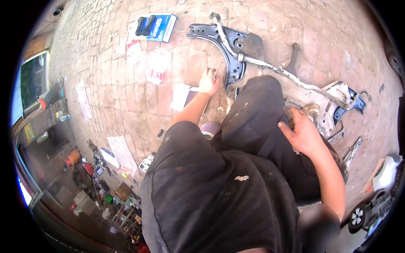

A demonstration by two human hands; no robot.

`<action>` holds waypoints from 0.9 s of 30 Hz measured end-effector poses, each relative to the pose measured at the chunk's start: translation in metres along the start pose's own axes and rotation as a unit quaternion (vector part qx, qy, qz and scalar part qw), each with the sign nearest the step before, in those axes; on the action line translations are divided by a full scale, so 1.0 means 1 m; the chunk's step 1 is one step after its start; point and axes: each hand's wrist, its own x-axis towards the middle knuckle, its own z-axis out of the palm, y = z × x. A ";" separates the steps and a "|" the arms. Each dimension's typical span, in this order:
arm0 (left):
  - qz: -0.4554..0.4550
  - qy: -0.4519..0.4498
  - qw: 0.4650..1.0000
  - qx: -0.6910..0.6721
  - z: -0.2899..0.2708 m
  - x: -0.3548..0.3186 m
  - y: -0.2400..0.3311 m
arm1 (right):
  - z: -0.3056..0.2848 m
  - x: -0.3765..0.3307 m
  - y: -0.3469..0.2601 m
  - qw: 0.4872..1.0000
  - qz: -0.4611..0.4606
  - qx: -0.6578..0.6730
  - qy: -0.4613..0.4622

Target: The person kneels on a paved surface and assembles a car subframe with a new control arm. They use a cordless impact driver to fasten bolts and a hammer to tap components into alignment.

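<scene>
On the brick floor (105,76), a flat blue-and-white box (166,34) is seen beyond the left hand (209,83), with two black links (145,25) laid side by side on top of it; the inside of the box is hidden. Nearer, two crumpled clear bags with red print are left flat on the bricks, a smaller one (135,50) by the box and a larger one (158,65) below it; what they contain cannot be made out. A white packet (180,96) is partly covered by the left forearm, and a second blue-and-white box (109,157) is set beside a pink-patterned sheet (122,152). The curved metal piece (234,63) is placed on the floor just in front of the knees: dark and glossy, arched and pierced with round holes. It is crossed by a long bar (270,65), pale, bent and worn, which is stretched away to the right toward a dirty whitish metal part (337,92). The left hand is held beside the inner curve with bent fingers; whether its grip is closed on anything cannot be told. The right hand (303,130) is held by the right leg, thumb spread; whether anything is held in that grip cannot be told either.
</scene>
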 end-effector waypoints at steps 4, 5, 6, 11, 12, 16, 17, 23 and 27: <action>-0.094 -0.109 0.990 0.001 0.003 -0.072 -0.028 | 0.022 -0.024 -0.012 0.998 -0.040 -0.041 -0.031; -0.128 -0.144 0.981 0.000 0.004 -0.085 -0.034 | 0.028 -0.030 -0.013 0.997 -0.046 -0.056 -0.035; -0.136 -0.172 0.976 -0.003 0.006 -0.094 -0.039 | 0.033 -0.034 -0.013 0.996 -0.054 -0.061 -0.035; -0.092 -0.247 0.964 -0.017 0.024 -0.127 -0.046 | 0.043 -0.048 -0.005 0.995 -0.028 -0.064 -0.064; -0.091 -0.264 0.960 -0.035 0.029 -0.130 -0.045 | 0.043 -0.047 -0.002 0.996 -0.020 -0.059 -0.064; -0.090 -0.268 0.957 -0.065 0.042 -0.134 -0.035 | 0.046 -0.030 0.008 0.997 0.038 -0.046 -0.055; -0.078 -0.263 0.959 -0.074 0.043 -0.134 -0.033 | 0.048 -0.025 0.009 0.996 0.044 -0.062 -0.047; -0.120 -0.270 0.947 -0.123 0.043 -0.134 -0.007 | 0.050 -0.018 0.017 0.999 0.025 -0.023 -0.005; -0.190 -0.250 0.932 -0.182 0.052 -0.127 0.018 | 0.052 -0.017 0.030 0.996 0.037 -0.085 0.015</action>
